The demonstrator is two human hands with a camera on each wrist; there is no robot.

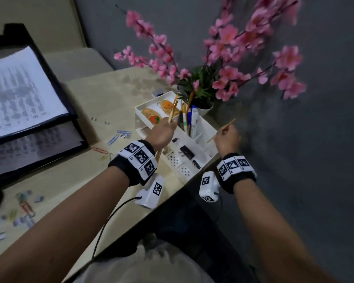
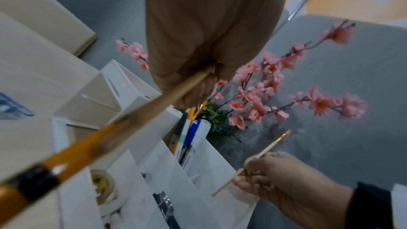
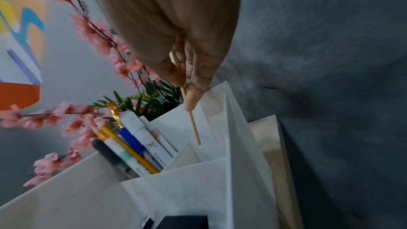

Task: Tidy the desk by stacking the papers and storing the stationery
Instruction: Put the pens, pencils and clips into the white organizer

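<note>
Over the beige counter, above a white plastic organiser, the left hand grips a yellow-handled paintbrush; the right hand pinches a thin wooden brush.

White organiser, pink blossoms, black tray, black-and-white checkered wristbands

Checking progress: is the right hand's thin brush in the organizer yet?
Not yet. The right hand holds the thin brush above the white organizer.

brush L: wood/orange handle, tilted, above organizer tray
brush R: thin, slanted, over end slot
organizer: white, pens upright
papers: stacked in black tray
clips: loose on tabletop
</note>
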